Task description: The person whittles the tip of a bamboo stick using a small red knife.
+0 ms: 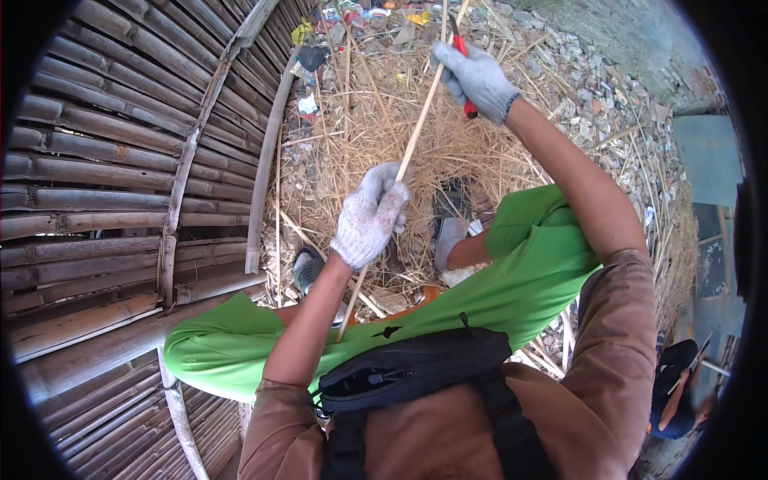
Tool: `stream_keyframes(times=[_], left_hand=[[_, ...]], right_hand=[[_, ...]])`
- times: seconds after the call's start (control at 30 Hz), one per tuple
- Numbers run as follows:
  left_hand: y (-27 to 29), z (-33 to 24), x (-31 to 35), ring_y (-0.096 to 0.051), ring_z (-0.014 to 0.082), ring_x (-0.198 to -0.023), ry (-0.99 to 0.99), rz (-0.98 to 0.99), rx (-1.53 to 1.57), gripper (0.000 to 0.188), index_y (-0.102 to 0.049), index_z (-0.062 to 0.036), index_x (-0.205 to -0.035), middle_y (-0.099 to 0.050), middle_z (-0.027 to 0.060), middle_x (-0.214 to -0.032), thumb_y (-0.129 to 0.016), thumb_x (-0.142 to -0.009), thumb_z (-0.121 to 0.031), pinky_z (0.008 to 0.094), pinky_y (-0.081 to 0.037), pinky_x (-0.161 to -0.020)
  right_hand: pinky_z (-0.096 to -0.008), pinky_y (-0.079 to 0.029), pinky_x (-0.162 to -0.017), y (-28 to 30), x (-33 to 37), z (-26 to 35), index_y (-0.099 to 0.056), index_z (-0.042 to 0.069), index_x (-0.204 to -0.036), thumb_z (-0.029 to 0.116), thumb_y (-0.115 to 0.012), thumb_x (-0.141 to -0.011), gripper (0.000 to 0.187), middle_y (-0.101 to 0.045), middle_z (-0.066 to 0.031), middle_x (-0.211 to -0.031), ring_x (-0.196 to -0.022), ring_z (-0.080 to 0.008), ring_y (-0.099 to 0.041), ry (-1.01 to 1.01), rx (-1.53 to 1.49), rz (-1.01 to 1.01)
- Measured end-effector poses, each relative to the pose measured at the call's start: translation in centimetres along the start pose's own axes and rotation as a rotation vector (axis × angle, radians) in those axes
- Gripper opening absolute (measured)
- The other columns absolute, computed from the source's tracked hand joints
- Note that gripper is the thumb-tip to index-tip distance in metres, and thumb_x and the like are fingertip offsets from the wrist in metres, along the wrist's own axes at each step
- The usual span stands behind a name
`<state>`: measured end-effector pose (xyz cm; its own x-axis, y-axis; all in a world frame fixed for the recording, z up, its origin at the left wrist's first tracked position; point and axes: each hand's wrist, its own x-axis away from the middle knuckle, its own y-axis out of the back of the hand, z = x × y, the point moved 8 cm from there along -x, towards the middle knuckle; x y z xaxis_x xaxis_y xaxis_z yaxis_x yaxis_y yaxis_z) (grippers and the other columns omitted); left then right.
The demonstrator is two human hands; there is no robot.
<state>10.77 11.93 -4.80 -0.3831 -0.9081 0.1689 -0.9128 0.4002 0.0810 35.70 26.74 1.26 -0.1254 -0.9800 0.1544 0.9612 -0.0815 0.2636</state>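
Note:
A long, thin, pale bamboo strip [424, 116] runs slantwise from the top of the view down to my lap. My left hand [372, 212], in a whitish knit glove with brown stains, is closed round the strip near its middle. Farther up, my right hand [478, 80], in a grey knit glove, grips a red-handled knife [470, 109]. Its dark, curved blade lies close beside the strip's far part; whether the edge touches it I cannot tell. The strip's near end lies against my green shorts [448, 308].
Straw-like shavings [376, 132] cover the ground before me, with rubble and litter beyond. A bamboo slat wall [120, 168] stands at the left, a grey wall [632, 40] at the far right. A black bag [416, 364] hangs at my waist. Someone in dark clothing [676, 392] appears at lower right.

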Motion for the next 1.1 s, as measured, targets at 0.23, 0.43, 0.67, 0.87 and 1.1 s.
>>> stream_keyframes(times=[0.23,0.43,0.67,0.87,1.1], left_hand=[[0.9,-8.3,-1.3,-0.055,0.0067,-0.051,0.011,0.246,0.185,0.036,-0.059,0.0075,-0.137,-0.064,0.0016,-0.081,-0.054,-0.114,-0.020,0.0218,-0.047,-0.046],[4.4,-5.7,6.2,-0.058,0.0105,-0.051,0.248,0.395,0.481,0.041,-0.057,0.0093,-0.139,-0.067,0.0082,-0.084,-0.056,-0.112,-0.022,0.0247,-0.050,-0.045],[3.5,-2.1,3.5,-0.047,0.0075,-0.049,0.319,0.008,0.365,0.034,-0.060,0.0001,-0.136,-0.057,-0.0013,-0.075,-0.060,-0.111,-0.023,0.0241,-0.039,-0.041],[4.0,0.9,3.0,-0.044,0.0057,-0.049,0.318,-0.022,0.485,0.027,-0.062,-0.0039,-0.130,-0.053,-0.0039,-0.074,-0.059,-0.112,-0.024,0.0233,-0.034,-0.042],[4.3,2.2,3.0,-0.043,0.0057,-0.050,0.359,-0.052,0.507,0.025,-0.063,-0.0055,-0.127,-0.053,-0.0043,-0.074,-0.058,-0.112,-0.025,0.0229,-0.031,-0.042]], right_hand=[[-0.0321,-0.048,-0.046,8.5,-5.2,3.9,-0.068,0.009,-0.109,0.055,-0.069,-0.104,0.046,-0.063,-0.0029,-0.071,-0.053,-0.0139,-0.058,0.113,-0.263,-0.183],[-0.0280,-0.048,-0.048,2.5,-1.0,2.8,-0.070,0.007,-0.094,0.051,-0.067,-0.106,0.045,-0.062,-0.0009,-0.073,-0.054,-0.0096,-0.056,0.059,-0.261,-0.053],[-0.0403,-0.059,-0.073,-12.5,8.5,-0.7,-0.069,0.003,-0.108,0.072,-0.055,-0.105,0.071,-0.073,-0.0136,-0.089,-0.075,-0.0227,-0.071,0.129,0.407,0.663],[-0.0518,-0.061,-0.077,-10.4,7.9,1.2,-0.070,0.011,-0.099,0.061,-0.061,-0.101,0.050,-0.076,-0.0216,-0.091,-0.087,-0.0409,-0.076,0.554,0.949,0.330],[-0.0534,-0.061,-0.067,-13.1,8.5,-0.2,-0.070,0.013,-0.091,0.050,-0.062,-0.102,0.039,-0.075,-0.0139,-0.083,-0.078,-0.0361,-0.077,0.588,1.113,0.300]])
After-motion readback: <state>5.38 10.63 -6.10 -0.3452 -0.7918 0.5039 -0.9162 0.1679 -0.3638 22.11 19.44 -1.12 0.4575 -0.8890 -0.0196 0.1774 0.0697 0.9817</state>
